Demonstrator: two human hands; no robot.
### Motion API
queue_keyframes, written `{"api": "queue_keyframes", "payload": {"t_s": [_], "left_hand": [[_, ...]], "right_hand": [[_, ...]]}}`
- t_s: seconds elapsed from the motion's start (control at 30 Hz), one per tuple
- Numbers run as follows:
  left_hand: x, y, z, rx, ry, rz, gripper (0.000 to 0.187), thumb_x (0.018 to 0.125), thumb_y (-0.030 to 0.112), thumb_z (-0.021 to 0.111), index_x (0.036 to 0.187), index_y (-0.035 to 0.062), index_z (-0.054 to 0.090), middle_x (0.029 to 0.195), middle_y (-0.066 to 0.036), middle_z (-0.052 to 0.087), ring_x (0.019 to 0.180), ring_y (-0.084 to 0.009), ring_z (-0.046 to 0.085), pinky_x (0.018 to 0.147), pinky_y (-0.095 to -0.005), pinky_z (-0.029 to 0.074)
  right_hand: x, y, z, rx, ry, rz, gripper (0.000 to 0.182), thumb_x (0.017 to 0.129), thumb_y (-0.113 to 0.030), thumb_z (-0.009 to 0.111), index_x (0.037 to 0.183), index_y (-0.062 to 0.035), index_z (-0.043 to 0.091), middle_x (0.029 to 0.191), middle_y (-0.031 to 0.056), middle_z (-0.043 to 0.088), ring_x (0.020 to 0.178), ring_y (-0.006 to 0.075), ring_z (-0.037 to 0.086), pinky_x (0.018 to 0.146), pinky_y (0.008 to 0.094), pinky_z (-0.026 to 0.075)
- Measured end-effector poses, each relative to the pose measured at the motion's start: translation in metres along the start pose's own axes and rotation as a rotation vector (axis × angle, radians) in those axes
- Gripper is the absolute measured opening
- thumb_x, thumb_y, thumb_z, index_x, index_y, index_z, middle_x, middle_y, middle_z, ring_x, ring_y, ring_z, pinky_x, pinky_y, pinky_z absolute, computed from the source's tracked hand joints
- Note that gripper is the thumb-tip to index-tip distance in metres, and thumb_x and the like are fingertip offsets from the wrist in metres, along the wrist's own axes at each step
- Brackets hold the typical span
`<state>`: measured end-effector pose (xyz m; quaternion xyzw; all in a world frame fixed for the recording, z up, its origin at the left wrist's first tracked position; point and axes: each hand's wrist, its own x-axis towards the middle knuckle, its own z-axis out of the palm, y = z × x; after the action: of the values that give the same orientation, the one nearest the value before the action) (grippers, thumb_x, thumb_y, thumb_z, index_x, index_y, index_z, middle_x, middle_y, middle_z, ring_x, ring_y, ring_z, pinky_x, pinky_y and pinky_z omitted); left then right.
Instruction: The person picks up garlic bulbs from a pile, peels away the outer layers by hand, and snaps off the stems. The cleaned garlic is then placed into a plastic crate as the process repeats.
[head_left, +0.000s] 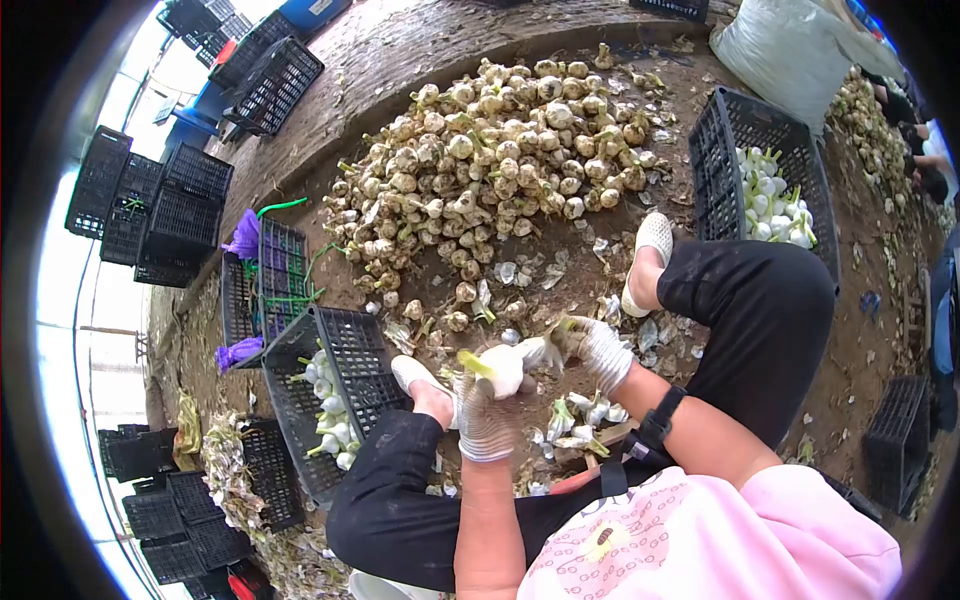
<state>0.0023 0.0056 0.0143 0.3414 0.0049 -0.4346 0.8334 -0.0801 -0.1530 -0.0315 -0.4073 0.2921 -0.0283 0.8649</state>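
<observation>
My left hand (pixel 487 420), in a whitish glove, holds a white garlic bulb (pixel 501 369) with its short green stem pointing up to the left. My right hand (pixel 597 350), gloved too, is closed beside the bulb, its fingers pinched on a loose piece of garlic skin (pixel 540 352) that reaches toward the bulb. Beyond my hands lies a large heap of unpeeled garlic (pixel 500 150) on the ground. Peeled skins and stem pieces (pixel 575 425) are scattered just below my hands, between my legs.
A black crate (pixel 360 365) with clean white bulbs stands at the left, another (pixel 715 170) at the right. A white sack (pixel 775 60) is at the upper right. Stacked black crates (pixel 185 200) stand farther left. Part of another person (pixel 935 160) shows at the right edge.
</observation>
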Motion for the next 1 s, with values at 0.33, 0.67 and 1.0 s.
{"api": "queue_keyframes", "payload": {"t_s": [0.33,0.67,1.0], "left_hand": [[0.011,-0.016,-0.002,0.973,0.3,0.407,0.042,0.077,-0.001,0.055,0.116,-0.0016,0.038,0.107,-0.013,0.05,0.086,-0.0155,0.053,0.075,-0.0247,0.047],[0.004,-0.02,0.013,1.484,0.052,0.629,0.065,0.064,0.014,0.077,0.118,-0.002,0.044,0.111,-0.019,0.05,0.098,-0.031,0.054,0.086,-0.0357,0.046],[0.0,-0.009,0.023,1.695,0.045,0.761,0.066,0.059,0.013,0.078,0.115,-0.0018,0.047,0.108,-0.022,0.052,0.096,-0.0363,0.055,0.082,-0.0397,0.047]], "right_hand": [[-0.014,-0.006,0.018,-0.269,-0.054,-0.251,0.037,0.078,-0.017,0.069,0.108,-0.0003,0.056,0.094,0.0077,0.061,0.08,0.0139,0.057,0.071,0.0268,0.048],[-0.014,-0.022,0.018,0.06,-0.064,-0.081,0.035,0.079,-0.028,0.069,0.103,-0.0054,0.055,0.084,-0.0012,0.058,0.07,0.0065,0.054,0.059,0.0222,0.046],[-0.01,-0.017,0.013,0.107,0.003,0.086,0.024,0.081,-0.018,0.067,0.096,-0.0019,0.058,0.079,0.0017,0.06,0.067,0.0099,0.058,0.06,0.0243,0.048]]}}
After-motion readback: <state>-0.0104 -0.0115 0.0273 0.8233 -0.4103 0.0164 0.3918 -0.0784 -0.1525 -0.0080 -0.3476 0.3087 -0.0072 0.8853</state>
